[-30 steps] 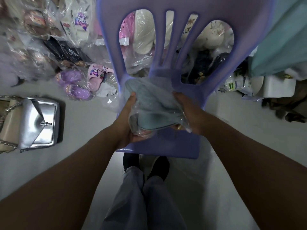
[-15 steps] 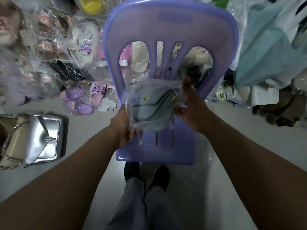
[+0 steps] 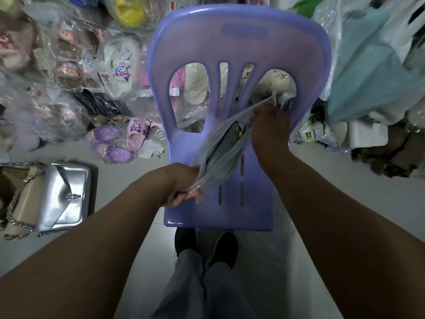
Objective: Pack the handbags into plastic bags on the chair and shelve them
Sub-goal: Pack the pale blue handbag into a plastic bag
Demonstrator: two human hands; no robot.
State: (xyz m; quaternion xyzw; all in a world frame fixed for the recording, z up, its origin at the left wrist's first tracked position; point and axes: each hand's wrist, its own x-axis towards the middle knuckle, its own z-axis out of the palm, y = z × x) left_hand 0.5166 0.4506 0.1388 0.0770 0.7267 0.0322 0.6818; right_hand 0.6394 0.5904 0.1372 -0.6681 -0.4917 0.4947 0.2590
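Handbag, grey-green with a small gold fitting near its upper end, sits inside a clear plastic bag that I hold stretched on a slant over the seat of a purple plastic chair; whether the bundle touches the seat I cannot tell. My left hand is clenched round the lower end of the plastic near the seat's left edge, fingers curled under it. My right hand pinches the upper end in front of the chair's slotted backrest, with a twisted strip of plastic rising from my fingers. On the pale floor to my left lies a silver handbag with a flap and clasp, partly over a beige handbag with a chain strap. Behind the chair, heaps of bagged slippers in purple, pink and cream crowd the wall side. A teal bag hangs at the right above white boxes. Below the seat's front edge, my grey trousers and dark shoes show.
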